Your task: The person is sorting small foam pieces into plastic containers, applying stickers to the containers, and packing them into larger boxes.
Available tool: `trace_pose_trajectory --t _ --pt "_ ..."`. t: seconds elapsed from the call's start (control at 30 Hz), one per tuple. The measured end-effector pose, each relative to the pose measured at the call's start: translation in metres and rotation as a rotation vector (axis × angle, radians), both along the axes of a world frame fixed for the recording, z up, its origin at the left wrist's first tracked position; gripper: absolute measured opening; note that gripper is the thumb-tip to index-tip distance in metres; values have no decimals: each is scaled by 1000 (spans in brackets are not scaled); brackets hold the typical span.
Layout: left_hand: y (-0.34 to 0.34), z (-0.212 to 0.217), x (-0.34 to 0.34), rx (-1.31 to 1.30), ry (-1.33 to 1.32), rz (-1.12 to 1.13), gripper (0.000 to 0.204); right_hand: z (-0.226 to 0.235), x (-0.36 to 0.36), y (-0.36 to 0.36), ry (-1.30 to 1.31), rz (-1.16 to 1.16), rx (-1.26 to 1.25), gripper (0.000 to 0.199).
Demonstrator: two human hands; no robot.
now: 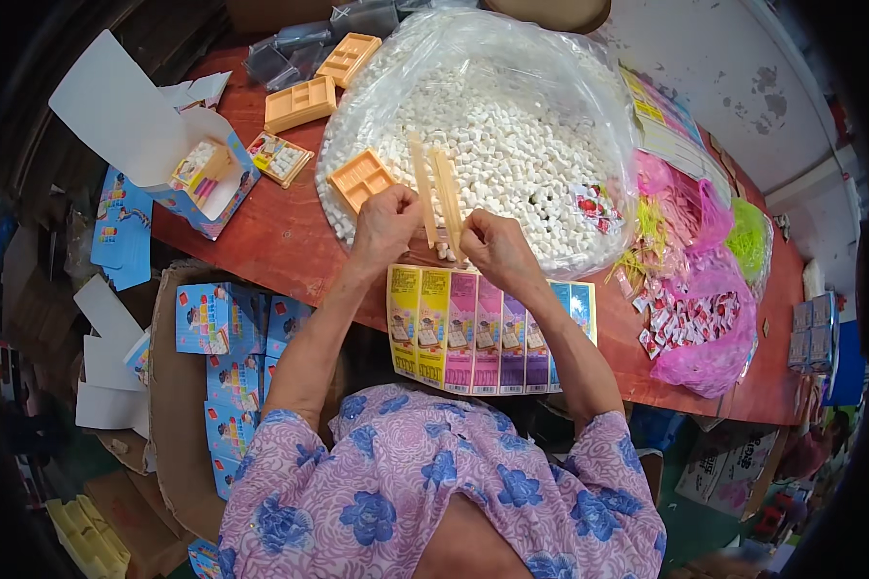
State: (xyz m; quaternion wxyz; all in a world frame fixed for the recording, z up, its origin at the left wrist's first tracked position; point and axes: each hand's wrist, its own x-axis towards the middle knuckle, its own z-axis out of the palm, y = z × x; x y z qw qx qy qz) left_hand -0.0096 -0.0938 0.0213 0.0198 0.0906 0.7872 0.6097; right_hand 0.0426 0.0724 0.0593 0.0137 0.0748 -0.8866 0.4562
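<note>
Hands work at table centre: left hand [384, 220] and right hand [492, 246] each pinched shut on 1 peach plastic strip [446, 198]. Steady grip advised. At 12 o'clock, bag of white pellets [512, 125] crowds them; orange tray [360, 179] at 10; printed cards [473, 333] at 6.

Small packing workshop: table [280, 241] carried a bulk bag of white pieces [512, 135], trays [299, 103], printed boxes [217, 318] stacked alongside.

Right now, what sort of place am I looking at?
Probably a small hand-packing workshop: a big clear bag of small white pieces on a red table, orange compartment trays, and blue printed cartons stacked alongside.
</note>
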Motion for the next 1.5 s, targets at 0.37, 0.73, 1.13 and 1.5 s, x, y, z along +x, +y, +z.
trace_pose_trajectory --t 0.37,0.73,1.13,1.5 --pt "4 30 8 -36 4 254 45 -11 5 -6 413 -193 534 11" --pt "72 -10 -16 851 -288 389 37 -59 -70 51 600 -226 279 24" --pt "115 -34 -37 762 -229 557 33 -89 -98 62 277 -535 -185 12" --pt "128 -34 -45 955 -482 186 27 -62 -83 25 292 -354 218 49"
